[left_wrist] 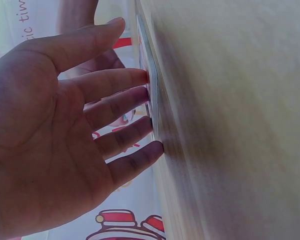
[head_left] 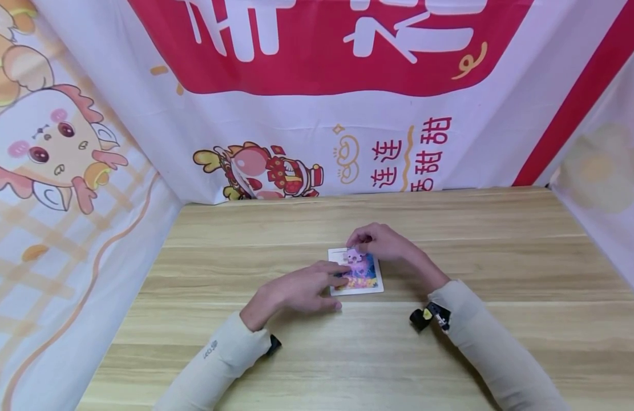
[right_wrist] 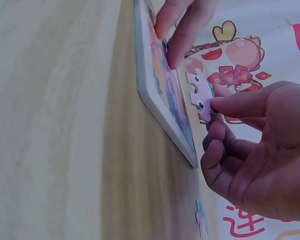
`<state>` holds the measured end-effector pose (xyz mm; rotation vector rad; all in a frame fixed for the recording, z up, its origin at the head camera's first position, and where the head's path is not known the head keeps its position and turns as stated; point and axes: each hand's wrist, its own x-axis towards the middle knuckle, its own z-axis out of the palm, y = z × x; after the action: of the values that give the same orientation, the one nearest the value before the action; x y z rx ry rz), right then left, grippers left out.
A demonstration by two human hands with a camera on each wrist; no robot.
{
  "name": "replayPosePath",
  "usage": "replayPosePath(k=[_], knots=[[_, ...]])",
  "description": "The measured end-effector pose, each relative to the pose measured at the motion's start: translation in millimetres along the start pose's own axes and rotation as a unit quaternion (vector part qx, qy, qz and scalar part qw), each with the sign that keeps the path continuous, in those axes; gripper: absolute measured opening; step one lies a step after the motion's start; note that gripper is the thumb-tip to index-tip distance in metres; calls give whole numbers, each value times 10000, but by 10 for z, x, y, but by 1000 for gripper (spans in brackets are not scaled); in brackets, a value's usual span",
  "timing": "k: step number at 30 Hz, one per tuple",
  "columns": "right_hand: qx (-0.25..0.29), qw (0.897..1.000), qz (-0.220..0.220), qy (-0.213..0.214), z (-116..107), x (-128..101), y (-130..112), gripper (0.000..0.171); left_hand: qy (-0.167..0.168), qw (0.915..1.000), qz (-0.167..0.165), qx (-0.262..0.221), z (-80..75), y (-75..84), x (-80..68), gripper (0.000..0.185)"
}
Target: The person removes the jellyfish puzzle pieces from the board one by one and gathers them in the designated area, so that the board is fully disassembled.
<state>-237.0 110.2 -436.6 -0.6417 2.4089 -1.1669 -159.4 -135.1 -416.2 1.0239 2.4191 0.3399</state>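
Note:
A small jigsaw tray (head_left: pixel 373 285) with a white frame and a colourful picture lies flat mid-table. My left hand (head_left: pixel 317 282) rests at its left side, and its straight fingertips (left_wrist: pixel 146 77) touch the tray's edge (left_wrist: pixel 154 107) and picture. My right hand (head_left: pixel 370 242) is at the tray's far edge and pinches a pink puzzle piece (head_left: pixel 354 255) between thumb and forefinger. In the right wrist view the pink piece (right_wrist: pixel 199 92) hovers just above the tray (right_wrist: pixel 157 102), held by the right hand (right_wrist: pixel 215 107). The left hand's fingers (right_wrist: pixel 182 25) press the picture at the tray's other end.
The tray lies on a wooden table (head_left: pixel 501 257) with printed cloth banners (head_left: pixel 317 114) hanging behind and on both sides. One loose bluish puzzle piece (right_wrist: pixel 201 222) lies on the table near the tray. A small black camera (head_left: pixel 428 315) is strapped to the right wrist.

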Motion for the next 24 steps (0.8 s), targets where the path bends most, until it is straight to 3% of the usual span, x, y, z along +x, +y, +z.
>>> replayPosePath(k=[24], knots=[[144, 9996, 209, -132, -299, -146, 179, 24, 22, 10000, 22, 8, 5, 0, -1, 59]])
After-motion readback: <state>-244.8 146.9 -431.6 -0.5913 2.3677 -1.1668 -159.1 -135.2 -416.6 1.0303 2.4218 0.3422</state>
